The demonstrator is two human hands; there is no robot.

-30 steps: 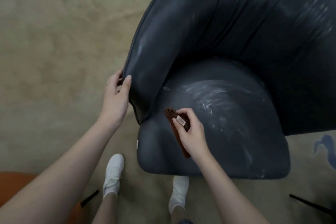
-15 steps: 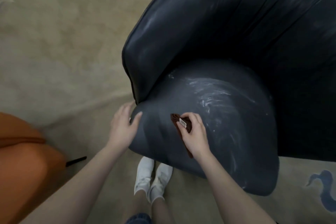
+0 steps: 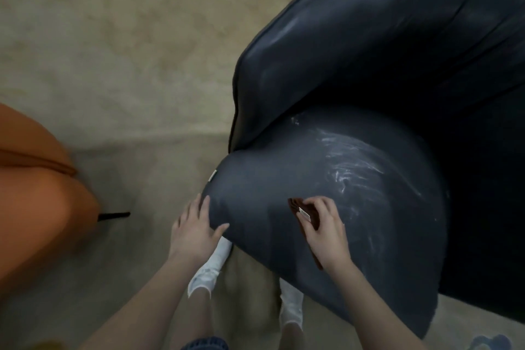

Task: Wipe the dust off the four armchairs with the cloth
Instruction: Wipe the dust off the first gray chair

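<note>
While the right hand [image 3: 326, 236] grips the folded brown cloth [image 3: 308, 214] against the dark armchair's [image 3: 369, 51] seat cushion [image 3: 270, 193] near its front edge, the white dust streaks [image 3: 355, 173] lie just beyond, toward the back-right. The cloth's long axis runs front to back. The left hand [image 3: 196, 233], fingers straight, rests on the front-left corner, farther from the dust. One cloth and two armchairs show, one an orange armchair [image 3: 34, 207].

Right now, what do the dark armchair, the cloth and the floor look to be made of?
The dark armchair looks like smooth leather or a leather-like vinyl: it shines, creases softly and shows white dust streaks. The cloth seems a soft brown fabric, folded, with a small white label. The floor looks like matte beige carpet, mottled, without glare.
</note>
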